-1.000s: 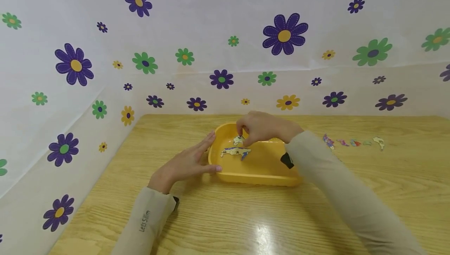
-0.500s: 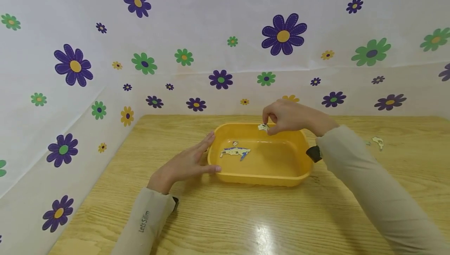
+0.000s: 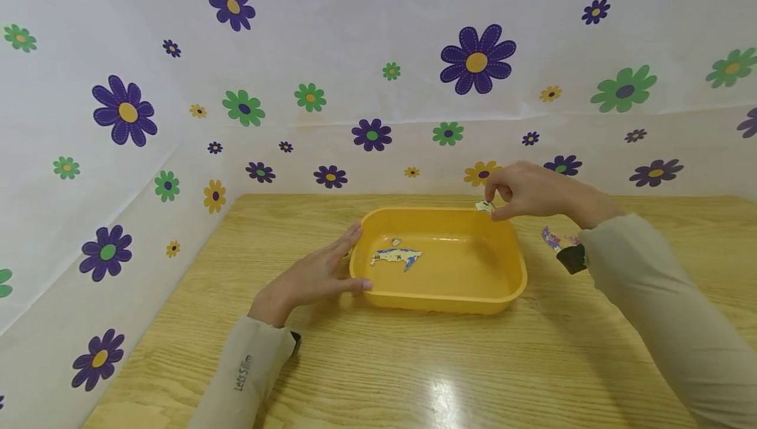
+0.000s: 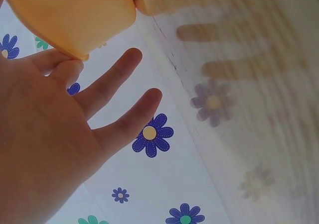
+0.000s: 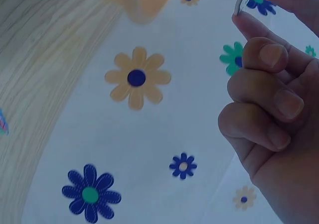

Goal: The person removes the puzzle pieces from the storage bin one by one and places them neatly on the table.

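Observation:
My left hand point(image 3: 310, 281) rests against the left end of a yellow plastic tray point(image 3: 443, 301). Its fingers reach along the outer wall and its thumb lies at the front rim; in the left wrist view two fingers point(image 4: 112, 82) stretch out free. Between thumb and forefinger, my right hand point(image 3: 535, 192) pinches a small, flat, pale cutout point(image 3: 484, 206) with dark marks, over the tray's back right rim. Edge-on in the right wrist view, that cutout point(image 5: 243, 1) looks thin. Inside the tray, a long cream-and-blue cutout point(image 3: 396, 255) lies near a tiny pale one point(image 3: 395, 242).
Right of the tray, a purple-and-pink cutout point(image 3: 551, 238) lies on the wooden table point(image 3: 367, 370), partly hidden by the right wrist's black camera point(image 3: 572, 259). A white flowered cloth point(image 3: 331, 35) hangs behind and at the left.
My right hand has lifted the pale cutout from the tray's left part and carried it right to the back right rim. The left hand and tray stay put.

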Demonstrator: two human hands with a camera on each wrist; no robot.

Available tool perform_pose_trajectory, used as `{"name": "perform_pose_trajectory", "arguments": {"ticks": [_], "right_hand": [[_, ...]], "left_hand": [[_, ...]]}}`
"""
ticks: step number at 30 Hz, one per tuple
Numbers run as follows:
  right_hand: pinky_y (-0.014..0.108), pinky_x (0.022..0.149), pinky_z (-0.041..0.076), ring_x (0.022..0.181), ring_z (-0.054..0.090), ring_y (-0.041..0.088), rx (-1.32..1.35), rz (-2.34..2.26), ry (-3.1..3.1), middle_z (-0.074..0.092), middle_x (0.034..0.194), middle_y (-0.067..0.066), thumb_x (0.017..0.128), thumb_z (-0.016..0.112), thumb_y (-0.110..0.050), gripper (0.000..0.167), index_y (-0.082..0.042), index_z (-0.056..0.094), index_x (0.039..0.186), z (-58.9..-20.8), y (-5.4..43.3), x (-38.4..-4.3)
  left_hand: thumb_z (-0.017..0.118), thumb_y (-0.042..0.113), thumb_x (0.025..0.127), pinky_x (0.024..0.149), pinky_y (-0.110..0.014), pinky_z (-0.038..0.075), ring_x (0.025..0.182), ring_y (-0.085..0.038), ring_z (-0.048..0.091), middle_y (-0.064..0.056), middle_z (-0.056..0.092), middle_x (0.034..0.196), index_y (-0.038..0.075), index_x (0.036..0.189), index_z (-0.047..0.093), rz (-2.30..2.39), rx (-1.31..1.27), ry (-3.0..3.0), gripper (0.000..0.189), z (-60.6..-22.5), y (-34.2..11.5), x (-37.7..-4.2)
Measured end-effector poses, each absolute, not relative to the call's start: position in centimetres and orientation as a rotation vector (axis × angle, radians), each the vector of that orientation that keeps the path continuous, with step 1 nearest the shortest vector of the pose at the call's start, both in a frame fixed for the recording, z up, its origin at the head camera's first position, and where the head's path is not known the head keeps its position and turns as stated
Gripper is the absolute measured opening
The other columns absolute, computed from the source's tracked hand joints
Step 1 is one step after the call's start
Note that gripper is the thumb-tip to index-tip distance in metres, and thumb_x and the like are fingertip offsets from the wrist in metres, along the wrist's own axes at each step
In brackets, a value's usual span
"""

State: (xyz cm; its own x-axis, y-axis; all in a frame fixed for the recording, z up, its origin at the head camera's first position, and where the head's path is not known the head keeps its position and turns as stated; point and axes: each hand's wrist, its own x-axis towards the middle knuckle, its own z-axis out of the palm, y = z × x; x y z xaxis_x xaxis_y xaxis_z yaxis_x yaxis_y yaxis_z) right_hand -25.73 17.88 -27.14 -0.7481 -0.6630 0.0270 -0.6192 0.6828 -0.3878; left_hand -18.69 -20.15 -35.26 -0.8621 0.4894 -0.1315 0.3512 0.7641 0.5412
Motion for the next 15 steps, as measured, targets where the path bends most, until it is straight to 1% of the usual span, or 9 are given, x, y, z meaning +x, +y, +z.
{"name": "perform_pose_trajectory", "arguments": {"ticks": [9, 15], "right_hand": [[0.029, 0.057, 0.034, 0.059, 0.038, 0.013, -0.943, -0.547, 2.829, 0.040, 0.066, -0.004, 0.085, 0.081, -0.015, 0.020, -0.003, 0.069, 0.095, -27.9, 21.3, -25.6], [0.028, 0.058, 0.034, 0.060, 0.038, 0.012, -0.900, -0.521, 2.863, 0.041, 0.067, -0.004, 0.084, 0.079, -0.017, 0.019, -0.006, 0.068, 0.095, -28.2, 23.5, -25.3]], "left_hand": [[0.066, 0.064, 0.089, 0.120, -0.058, 0.017, 0.154, -0.030, 0.012, 0.003, 0.002, 0.170, 0.020, 0.165, 0.009, 0.765, 0.635, 2.685, 0.105, -35.3, -20.2, -18.6], [0.066, 0.065, 0.089, 0.120, -0.058, 0.018, 0.154, -0.030, 0.012, 0.003, 0.003, 0.170, 0.021, 0.165, 0.009, 0.770, 0.629, 2.689, 0.105, -35.3, -20.2, -18.5]]}}
